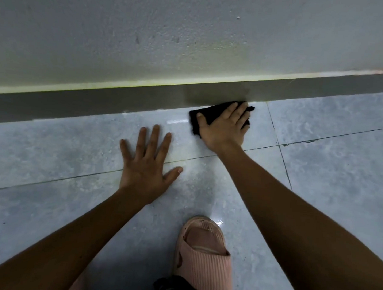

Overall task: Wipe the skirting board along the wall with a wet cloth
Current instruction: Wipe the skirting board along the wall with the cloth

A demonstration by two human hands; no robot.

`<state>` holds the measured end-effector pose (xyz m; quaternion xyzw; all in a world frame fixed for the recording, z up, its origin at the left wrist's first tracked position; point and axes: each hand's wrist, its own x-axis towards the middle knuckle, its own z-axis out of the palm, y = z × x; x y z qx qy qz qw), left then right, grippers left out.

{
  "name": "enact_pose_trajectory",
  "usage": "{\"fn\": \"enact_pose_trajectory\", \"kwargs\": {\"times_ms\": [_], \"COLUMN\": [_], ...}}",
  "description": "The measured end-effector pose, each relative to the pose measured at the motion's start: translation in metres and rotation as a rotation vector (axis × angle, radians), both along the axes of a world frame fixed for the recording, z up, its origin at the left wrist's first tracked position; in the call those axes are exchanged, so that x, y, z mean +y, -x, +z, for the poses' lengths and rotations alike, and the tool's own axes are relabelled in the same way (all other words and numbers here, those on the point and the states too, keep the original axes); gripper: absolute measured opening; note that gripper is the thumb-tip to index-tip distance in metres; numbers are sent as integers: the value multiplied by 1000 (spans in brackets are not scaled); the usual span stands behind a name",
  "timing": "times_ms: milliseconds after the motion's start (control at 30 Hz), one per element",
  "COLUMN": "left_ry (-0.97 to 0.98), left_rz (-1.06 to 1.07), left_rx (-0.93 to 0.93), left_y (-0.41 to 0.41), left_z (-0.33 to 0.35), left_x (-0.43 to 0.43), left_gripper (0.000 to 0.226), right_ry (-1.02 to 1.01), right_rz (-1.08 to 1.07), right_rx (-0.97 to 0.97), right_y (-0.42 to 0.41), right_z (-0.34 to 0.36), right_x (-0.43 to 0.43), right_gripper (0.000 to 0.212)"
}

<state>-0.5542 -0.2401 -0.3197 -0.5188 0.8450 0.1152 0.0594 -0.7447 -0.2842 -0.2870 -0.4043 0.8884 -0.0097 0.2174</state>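
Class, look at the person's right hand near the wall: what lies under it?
Under the right hand lies a black cloth, pressed flat where floor tile meets the skirting board. Its edges show around the fingers; the part beneath the palm is hidden.

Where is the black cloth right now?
In the head view, the black cloth lies under the right hand, pressed flat on the floor tile at the foot of the grey skirting board, right of the left hand.

Dim, cool light, small glare patches on floor tiles [206, 178], wide-angle bending at edges
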Motion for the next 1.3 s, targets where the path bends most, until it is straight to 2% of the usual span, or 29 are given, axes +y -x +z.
{"fn": "enact_pose_trajectory", "kwargs": {"times_ms": [100,400,567,800,867,1067,1167,1300], "left_ry": [0,-2,-1,4,-2,-7,-2,-2], "left_rz": [-4,-36,-45,-45,-43,69,62,61], "left_rx": [3,-3,-6,9,34,53,63,57], "left_y": [-1,-11,-11,-11,-16,-51,-53,-53], "left_z": [-1,2,1,1,1,1,0,-3], "left_x": [0,0,-1,-1,0,-3,-3,-3], "left_gripper": [82,84,84,84,86,90,89,89], "right_ry": [9,-63,-72,-92,-95,-90,-83,-105], "right_rz": [32,-214,-251,15,0,-238,-283,-177], "right_rx": [7,27,-3,-45,-41,-15,-32,-50], "right_y": [2,98,67,14,25,66,44,-21], "right_z": [-5,10,10,0,1,14,15,8], "right_x": [2,-10,-17,-3,-3,-14,-18,-20], "right_gripper": [104,98,97,99,99,97,93,96]}}
